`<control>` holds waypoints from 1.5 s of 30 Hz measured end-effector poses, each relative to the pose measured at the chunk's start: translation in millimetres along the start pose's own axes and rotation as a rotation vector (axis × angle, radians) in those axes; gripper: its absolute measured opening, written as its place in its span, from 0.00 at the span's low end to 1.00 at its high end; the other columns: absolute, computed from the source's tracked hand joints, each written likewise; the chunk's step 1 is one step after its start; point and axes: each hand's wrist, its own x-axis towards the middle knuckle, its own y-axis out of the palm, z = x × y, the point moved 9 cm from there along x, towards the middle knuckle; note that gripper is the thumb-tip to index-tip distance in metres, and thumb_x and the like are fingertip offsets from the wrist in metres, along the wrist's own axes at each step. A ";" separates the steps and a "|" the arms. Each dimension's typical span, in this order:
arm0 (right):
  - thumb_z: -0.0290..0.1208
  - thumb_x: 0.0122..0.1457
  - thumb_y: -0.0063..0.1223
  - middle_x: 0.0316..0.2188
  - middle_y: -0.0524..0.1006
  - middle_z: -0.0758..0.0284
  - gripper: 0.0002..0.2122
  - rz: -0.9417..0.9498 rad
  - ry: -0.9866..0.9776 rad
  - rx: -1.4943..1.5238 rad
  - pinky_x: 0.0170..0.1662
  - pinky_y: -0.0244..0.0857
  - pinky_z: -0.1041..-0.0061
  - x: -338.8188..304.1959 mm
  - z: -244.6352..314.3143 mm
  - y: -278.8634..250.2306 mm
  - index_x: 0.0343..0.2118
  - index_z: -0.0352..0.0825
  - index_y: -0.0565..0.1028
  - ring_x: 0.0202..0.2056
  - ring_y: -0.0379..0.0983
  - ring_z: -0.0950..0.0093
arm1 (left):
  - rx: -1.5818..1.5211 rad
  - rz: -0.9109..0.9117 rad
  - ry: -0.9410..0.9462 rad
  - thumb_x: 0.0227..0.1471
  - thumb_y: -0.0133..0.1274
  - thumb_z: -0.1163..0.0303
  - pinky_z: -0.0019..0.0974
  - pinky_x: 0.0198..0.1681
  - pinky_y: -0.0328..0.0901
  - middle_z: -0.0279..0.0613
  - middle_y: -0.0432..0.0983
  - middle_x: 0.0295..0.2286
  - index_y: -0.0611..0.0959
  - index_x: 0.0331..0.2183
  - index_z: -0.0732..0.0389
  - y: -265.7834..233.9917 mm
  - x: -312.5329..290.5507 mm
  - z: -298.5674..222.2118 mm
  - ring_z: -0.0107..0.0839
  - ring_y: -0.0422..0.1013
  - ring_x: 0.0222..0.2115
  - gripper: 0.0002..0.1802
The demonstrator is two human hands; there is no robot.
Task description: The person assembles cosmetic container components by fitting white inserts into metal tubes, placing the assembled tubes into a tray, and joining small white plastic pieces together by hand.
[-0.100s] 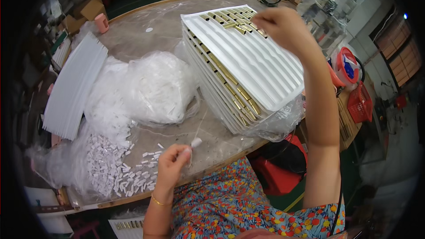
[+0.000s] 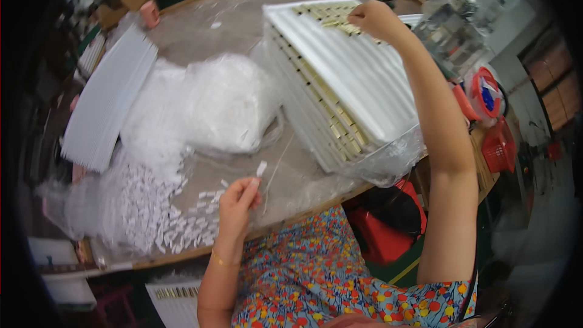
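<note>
My left hand point(image 2: 238, 205) is closed in a pinch at the near table edge, a small white rectangular piece point(image 2: 262, 169) sticking up from its fingertips. Stretched out to the far right, my right hand point(image 2: 378, 19) has its fingers drawn together over short gold tubes point(image 2: 333, 23). Those tubes lie in the grooves at the far end of a white ridged tray point(image 2: 352, 79), the top of a tall stack. Whether a tube is between the right fingers is hidden. Many more white pieces point(image 2: 146, 206) lie heaped left of my left hand.
A clear bag of white stuff point(image 2: 228, 106) bulges mid-table. Left of it leans a stack of white sheets point(image 2: 109, 103). Clear plastic point(image 2: 395, 161) wraps the tray stack's near corner. Red baskets point(image 2: 499, 146) stand at right, a pink cup point(image 2: 149, 14) at far left.
My right hand has come leftward over the tray, closer onto the gold tubes. The white piece in my left fingers now stands more upright. The whole view has shifted slightly.
</note>
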 end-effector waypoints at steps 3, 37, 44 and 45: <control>0.36 0.48 0.48 0.26 0.75 0.54 0.13 0.074 -0.104 -0.134 0.36 0.64 0.65 22.0 -9.1 51.4 0.29 0.31 0.77 0.30 0.72 0.59 | -0.067 -0.030 0.035 0.50 0.51 0.69 0.21 0.21 0.56 0.31 0.69 0.19 0.77 0.33 0.66 -15.1 4.4 8.9 0.17 0.62 0.18 0.10; 0.18 0.51 0.51 0.28 0.75 0.69 0.11 0.188 0.194 1.526 0.34 0.66 0.85 -215.7 212.1 184.5 0.39 0.28 0.70 0.30 0.71 0.84 | 0.095 -0.080 0.226 0.49 0.51 0.72 0.19 0.24 0.57 0.28 0.71 0.21 0.78 0.35 0.63 -50.1 -10.0 18.2 0.15 0.64 0.21 0.09; 0.24 0.50 0.54 0.24 0.75 0.69 0.07 0.305 0.327 1.553 0.25 0.62 0.87 -218.0 191.3 212.1 0.33 0.31 0.72 0.25 0.71 0.84 | 0.081 -0.041 0.209 0.50 0.51 0.72 0.19 0.26 0.59 0.28 0.71 0.23 0.78 0.35 0.64 -45.1 -6.4 23.8 0.15 0.64 0.23 0.09; 0.27 0.50 0.56 0.23 0.75 0.69 0.07 0.376 0.417 1.554 0.23 0.61 0.88 -220.1 186.9 222.4 0.31 0.32 0.72 0.23 0.71 0.84 | 0.082 -0.043 0.202 0.50 0.51 0.72 0.19 0.26 0.59 0.28 0.71 0.23 0.78 0.35 0.64 -45.5 -6.4 25.0 0.15 0.64 0.23 0.09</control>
